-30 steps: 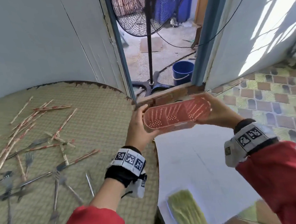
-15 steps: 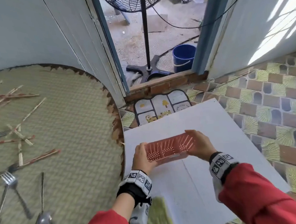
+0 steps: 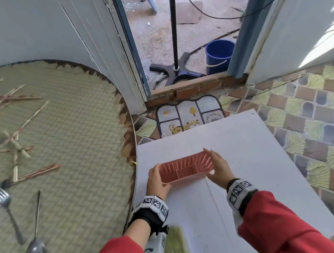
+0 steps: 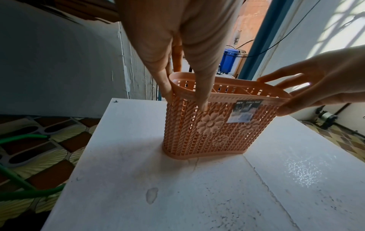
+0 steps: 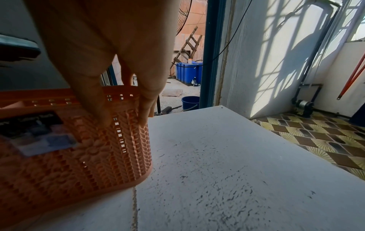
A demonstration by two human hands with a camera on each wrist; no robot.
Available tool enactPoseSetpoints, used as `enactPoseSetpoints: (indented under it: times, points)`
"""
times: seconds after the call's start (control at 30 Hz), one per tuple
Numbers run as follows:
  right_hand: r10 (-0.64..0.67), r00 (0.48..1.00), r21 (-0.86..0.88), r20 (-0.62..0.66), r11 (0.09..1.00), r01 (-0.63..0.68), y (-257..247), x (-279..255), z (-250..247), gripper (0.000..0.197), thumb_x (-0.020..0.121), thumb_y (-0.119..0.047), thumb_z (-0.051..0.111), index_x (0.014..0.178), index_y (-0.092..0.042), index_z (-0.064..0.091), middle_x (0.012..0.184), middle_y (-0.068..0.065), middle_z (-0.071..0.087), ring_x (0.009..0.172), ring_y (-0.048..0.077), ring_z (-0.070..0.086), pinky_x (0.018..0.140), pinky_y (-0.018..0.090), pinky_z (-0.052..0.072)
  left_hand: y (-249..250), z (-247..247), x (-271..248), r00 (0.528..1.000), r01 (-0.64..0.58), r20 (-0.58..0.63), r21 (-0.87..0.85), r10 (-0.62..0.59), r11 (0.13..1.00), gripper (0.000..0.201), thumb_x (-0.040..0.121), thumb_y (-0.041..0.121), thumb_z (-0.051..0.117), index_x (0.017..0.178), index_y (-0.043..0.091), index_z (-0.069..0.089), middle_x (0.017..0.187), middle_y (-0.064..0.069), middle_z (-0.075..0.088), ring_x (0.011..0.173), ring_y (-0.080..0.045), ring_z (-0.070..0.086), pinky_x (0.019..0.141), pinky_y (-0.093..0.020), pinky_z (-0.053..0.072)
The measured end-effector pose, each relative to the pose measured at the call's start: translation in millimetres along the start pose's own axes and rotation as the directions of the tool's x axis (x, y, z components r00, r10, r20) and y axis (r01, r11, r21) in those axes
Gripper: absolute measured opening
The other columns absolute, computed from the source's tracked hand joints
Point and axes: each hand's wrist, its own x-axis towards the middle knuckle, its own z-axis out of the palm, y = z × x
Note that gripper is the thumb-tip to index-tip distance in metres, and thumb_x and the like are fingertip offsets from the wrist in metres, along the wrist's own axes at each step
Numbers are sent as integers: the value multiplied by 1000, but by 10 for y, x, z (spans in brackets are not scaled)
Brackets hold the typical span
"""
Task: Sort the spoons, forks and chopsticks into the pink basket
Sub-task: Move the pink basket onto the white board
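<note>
White board (image 3: 253, 159) bare right of pink basket (image 3: 185, 169); mat (image 3: 75, 152) left strewn w/ chopsticks (image 3: 33, 116), forks (image 3: 1, 197).

Head cam overhead; wrist cams close.

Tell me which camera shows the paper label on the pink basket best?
The left wrist view: the label sits unobstructed on the pink basket. The right wrist view shows it close but blurred and cut off; the head view doesn't show it.
</note>
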Motion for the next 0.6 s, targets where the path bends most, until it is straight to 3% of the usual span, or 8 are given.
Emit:
enactPoseSetpoints:
  times: [0.07,0.13,0.23,0.33,0.5,0.6]
  points:
    - [55,996,-33,76,998,-52,-59,-39,-27,86,75,10,54,148,-21,20,153,19,17,143,29,17,112,29,20,59,-38,-40,998,-3,67,39,0,999,90,74,3,73,144,4,18,143,-17,29,136,-27,30,107,-20,21]
    - [87,994,-113,72,991,-78,-157,-88,-50,90,74,12,50,149,-25,16,155,17,10,142,32,15,114,38,20,141,-91,-124,998,-19,67,48,15,999,86,78,5,69,145,7,16,147,-16,24,139,-26,25,111,-24,19]
    - [16,994,-190,-105,981,-36,-413,-137,-56,82,71,15,50,145,-15,29,151,17,22,136,34,24,113,42,26,279,-240,-303,993,-107,-48,6,107,994,58,84,5,58,137,9,35,136,-10,38,128,-22,41,103,-18,28]
    - [-120,959,-183,-256,980,74,-797,-165,0,64,71,16,50,132,-6,47,134,19,45,120,34,41,104,45,38,366,-525,-522,962,-194,-192,8,192,981,42,86,6,52,128,12,48,126,-4,49,114,-17,50,96,-22,38]
    - [-350,916,-123,-199,936,330,-1629,-251,325,47,72,17,49,114,-3,57,111,16,58,106,32,49,93,42,43,93,-1178,-899,881,-196,-437,13,182,981,39,81,19,41,116,12,57,112,-4,58,104,-18,54,91,-25,42]
    - [-486,865,-73,-123,874,480,-2100,-356,667,39,69,18,49,101,0,62,95,16,59,93,35,52,80,33,40,-288,-1594,-1186,831,-148,-539,29,141,989,35,81,11,47,114,11,59,110,-4,60,103,-19,56,90,-29,45]
